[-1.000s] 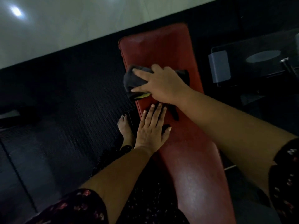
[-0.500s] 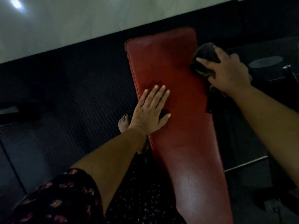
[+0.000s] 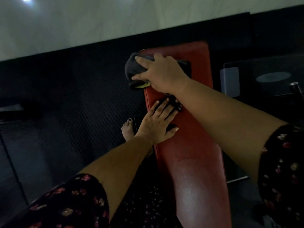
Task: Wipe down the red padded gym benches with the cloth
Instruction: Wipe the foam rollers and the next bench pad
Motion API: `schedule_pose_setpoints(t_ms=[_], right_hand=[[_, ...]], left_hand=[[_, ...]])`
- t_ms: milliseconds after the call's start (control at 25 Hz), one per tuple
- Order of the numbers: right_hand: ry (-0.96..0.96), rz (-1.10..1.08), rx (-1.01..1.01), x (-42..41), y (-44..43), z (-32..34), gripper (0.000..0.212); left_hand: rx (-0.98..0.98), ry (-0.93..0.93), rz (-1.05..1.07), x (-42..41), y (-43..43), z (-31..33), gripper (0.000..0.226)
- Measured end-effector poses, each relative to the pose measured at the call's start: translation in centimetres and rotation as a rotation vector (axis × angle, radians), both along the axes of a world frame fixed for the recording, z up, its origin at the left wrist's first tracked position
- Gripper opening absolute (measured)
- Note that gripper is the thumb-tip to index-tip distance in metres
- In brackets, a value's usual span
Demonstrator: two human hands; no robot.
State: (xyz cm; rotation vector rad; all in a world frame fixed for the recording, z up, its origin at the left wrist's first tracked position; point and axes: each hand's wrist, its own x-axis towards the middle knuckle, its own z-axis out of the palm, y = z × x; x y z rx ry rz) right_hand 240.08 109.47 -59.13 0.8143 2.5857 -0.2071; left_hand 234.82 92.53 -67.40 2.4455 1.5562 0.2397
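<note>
Red padded bench (image 3: pixel 194 162) runs from the lower centre of the frame to the upper centre-right; long axis leans slightly left going away, far end squared off. Dark textured floor mat (image 3: pixel 74 104) lies wide along its left edge. On its right, a dark frame and a grey block (image 3: pixel 230 81) stand close to the far half.

Left hand (image 3: pixel 158 122): flat on the pad at mid-length near the left edge, fingers straight and together, pointing up the bench, thumb spread right. It holds nothing. A bare foot (image 3: pixel 127 132) stands just left of it on the floor.

Right hand (image 3: pixel 162 71): arm crosses from the right, palm down on the dark cloth (image 3: pixel 134 69), fingers spread and only slightly bent, pressing it. Cloth sits bunched at the far left corner, overhanging the edge, a yellow bit showing beneath.
</note>
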Motion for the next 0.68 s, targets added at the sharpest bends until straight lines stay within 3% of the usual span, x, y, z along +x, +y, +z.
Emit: schedule_pose_setpoints(t_ms=[160, 360, 520, 600, 680], right_hand=[[0.016, -0.321, 0.014, 7.2, 1.2, -0.1, 0.062], [-0.040, -0.482, -0.019, 18.2, 2.8, -0.4, 0.069], [0.018, -0.776, -0.079, 18.4, 5.7, -1.4, 0.073], [0.044, -0.728, -0.061, 14.7, 6.7, -1.2, 0.067], [0.032, -0.507, -0.035, 9.5, 6.8, -0.4, 0.059]], left_hand=[[0.022, -0.048, 0.110, -2.3, 1.8, 0.4, 0.064], [-0.033, -0.066, 0.209, -1.4, 6.1, 0.3, 0.064], [-0.065, -0.067, 0.359, 0.2, 6.7, -0.3, 0.065], [-0.042, -0.060, 0.342, -0.1, 6.7, -0.4, 0.065], [-0.028, -0.067, 0.333, -0.2, 6.8, -0.4, 0.065]])
